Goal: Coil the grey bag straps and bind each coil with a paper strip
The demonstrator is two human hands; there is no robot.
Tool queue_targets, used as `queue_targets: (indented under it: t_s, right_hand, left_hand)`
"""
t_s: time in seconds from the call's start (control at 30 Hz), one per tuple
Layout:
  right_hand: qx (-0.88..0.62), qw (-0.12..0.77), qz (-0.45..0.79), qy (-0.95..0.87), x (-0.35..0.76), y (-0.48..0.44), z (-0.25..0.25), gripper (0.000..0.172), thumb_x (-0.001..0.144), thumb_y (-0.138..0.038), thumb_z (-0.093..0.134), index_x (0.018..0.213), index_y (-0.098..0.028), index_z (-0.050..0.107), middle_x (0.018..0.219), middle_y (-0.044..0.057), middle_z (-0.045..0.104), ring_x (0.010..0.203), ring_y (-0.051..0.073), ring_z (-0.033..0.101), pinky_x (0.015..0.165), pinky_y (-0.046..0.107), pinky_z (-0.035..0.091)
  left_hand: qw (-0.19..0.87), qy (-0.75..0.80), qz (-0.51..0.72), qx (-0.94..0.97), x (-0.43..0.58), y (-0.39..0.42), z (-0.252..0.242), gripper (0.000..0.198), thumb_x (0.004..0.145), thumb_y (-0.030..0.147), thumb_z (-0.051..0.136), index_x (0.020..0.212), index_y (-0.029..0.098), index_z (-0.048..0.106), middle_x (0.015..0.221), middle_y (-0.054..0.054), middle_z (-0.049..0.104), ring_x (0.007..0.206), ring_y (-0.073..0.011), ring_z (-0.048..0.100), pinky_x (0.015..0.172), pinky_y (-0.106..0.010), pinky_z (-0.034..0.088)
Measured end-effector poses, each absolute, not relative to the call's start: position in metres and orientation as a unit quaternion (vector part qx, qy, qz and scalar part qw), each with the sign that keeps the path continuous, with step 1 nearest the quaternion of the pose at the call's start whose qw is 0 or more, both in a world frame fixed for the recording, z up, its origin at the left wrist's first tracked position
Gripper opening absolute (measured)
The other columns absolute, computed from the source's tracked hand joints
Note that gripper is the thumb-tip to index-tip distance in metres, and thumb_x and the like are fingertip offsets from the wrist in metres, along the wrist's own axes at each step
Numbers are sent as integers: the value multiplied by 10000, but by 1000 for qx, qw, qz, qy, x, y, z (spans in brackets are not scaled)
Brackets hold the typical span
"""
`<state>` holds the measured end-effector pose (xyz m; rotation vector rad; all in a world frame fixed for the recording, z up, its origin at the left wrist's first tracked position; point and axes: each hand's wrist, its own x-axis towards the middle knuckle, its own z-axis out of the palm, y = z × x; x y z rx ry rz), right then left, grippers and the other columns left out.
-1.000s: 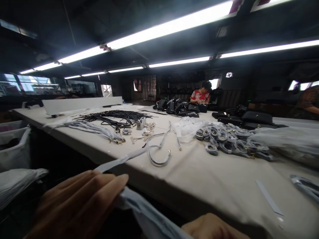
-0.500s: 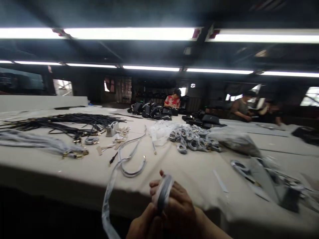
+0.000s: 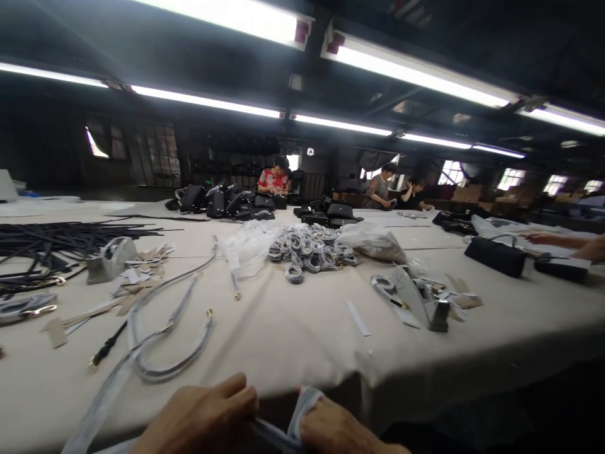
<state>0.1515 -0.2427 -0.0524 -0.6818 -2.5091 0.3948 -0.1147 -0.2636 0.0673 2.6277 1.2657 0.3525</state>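
At the near table edge, my left hand (image 3: 203,410) is closed on a strap (image 3: 271,435) wrapped in thin clear plastic. The strap runs across to my right hand (image 3: 338,425), where a loop of it goes round the fingers. The right fingers are partly hidden by the loop and the hand's back. Left of my hands, more plastic-wrapped strap (image 3: 172,372) lies in a loose curve on the table, with a gold-coloured clasp at its end. A black strap end (image 3: 109,343) with a gold clip lies beside it.
Coiled wrapped straps (image 3: 312,246) are heaped mid-table beside plastic bags (image 3: 248,246). Tape dispensers stand left (image 3: 111,260) and right (image 3: 420,302), near paper scraps. Black straps (image 3: 61,243) lie far left; black handbags (image 3: 231,202) are further back. Several people work around the table.
The view has swung right. My hands, close together around the coiled strap before, are now apart, with a length of strap stretched between them.
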Motion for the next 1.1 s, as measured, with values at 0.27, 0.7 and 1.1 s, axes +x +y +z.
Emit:
queue_targets:
  t_s: [0.27,0.7,1.1]
  right_hand:
    - [-279,387,564,-674,159,-295,76,488,916,-627,506,1133,-206,623,869,59,663,749,184,627,739,315,507]
    - [-107,620,274,-728,177,-279,290,219,996,-295,439,1061,-234,640,921,-3,668,921,180,670,918,462,542]
    - [-163,514,-309,-784,189,-276,292,110,972,-260,490,1016,-202,573,917,73,664,880,229,632,801,398,531]
  left_hand:
    - [295,316,229,872,-58,-219,120,270,959,291,419,773,191,589,810,-16,598,762,-156,518,682,-236,381]
    - [2,183,605,775,26,-220,239,135,954,292,497,970,191,585,844,-11,623,662,-132,510,658,-261,413]
    - [542,103,427,717,24,-262,272,191,873,300,644,784,134,677,645,-42,645,543,-137,576,523,-236,455]
